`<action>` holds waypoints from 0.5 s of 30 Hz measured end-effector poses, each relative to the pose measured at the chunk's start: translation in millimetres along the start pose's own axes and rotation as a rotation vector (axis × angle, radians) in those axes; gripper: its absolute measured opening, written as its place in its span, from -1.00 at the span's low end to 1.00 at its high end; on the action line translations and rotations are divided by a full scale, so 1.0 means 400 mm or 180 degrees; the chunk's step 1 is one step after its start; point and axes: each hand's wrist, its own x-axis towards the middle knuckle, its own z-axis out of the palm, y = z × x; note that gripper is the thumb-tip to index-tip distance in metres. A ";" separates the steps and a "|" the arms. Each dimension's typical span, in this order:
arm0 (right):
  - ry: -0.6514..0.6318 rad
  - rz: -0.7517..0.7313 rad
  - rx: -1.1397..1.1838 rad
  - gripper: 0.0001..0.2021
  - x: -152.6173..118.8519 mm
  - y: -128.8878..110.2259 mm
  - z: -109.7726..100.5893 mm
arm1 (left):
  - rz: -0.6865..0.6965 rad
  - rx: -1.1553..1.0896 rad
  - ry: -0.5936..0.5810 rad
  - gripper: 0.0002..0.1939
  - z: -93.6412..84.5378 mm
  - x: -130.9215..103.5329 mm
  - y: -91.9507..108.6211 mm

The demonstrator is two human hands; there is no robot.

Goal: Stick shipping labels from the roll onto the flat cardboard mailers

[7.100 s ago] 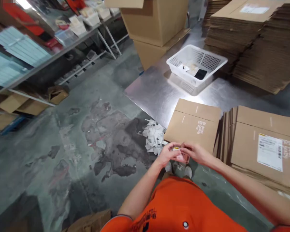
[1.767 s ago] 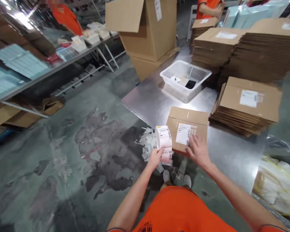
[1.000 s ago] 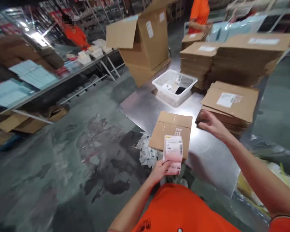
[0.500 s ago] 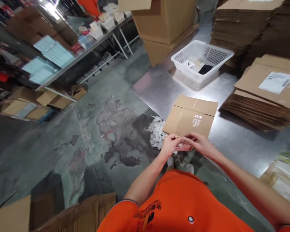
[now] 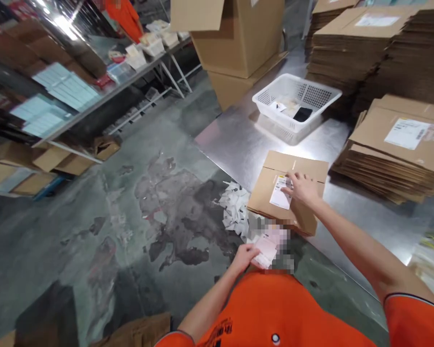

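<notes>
At the near edge of the metal table [image 5: 231,149], seen from the head camera, both forearms come up from the lower part of the view, bare below orange sleeves [image 5: 414,313]. The right arm reaches forward and inward, stretched farther than the left. Its right hand [image 5: 304,189] is palm down over a flat cardboard box [image 5: 262,193], fingers loosely curved and a little apart, lying across the right edge of a white label [image 5: 280,193] on the cardboard; how hard they press I cannot tell. The left hand [image 5: 244,256] sits lower and nearer the body, elbow bent, fingers closed on the left edge of a strip of labels [image 5: 265,249], whose far part is pixelated.

The box lies at the corner of the table, its front edge near the strip. Torn paper scraps [image 5: 235,209] show just left of it. To its right is a stack of flattened boxes [image 5: 390,176] with a label on top. Beyond stands a white basket [image 5: 271,110] holding a dark flat object [image 5: 303,114], and behind that rise taller cardboard stacks [image 5: 347,58].
</notes>
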 end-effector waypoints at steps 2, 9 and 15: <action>0.0210 0.0033 0.0002 -0.44 -0.002 -0.027 0.017 | 0.0082 -0.0013 0.0099 -0.59 -0.036 -0.018 0.006; -0.0033 -0.1307 0.0420 -0.40 -0.151 -0.184 0.120 | 0.1270 -0.0169 0.0580 -0.69 -0.058 0.109 0.240; 0.0549 0.0856 0.1038 -0.47 -0.312 0.002 0.097 | 0.1277 0.0566 0.0355 -0.83 -0.018 0.074 0.251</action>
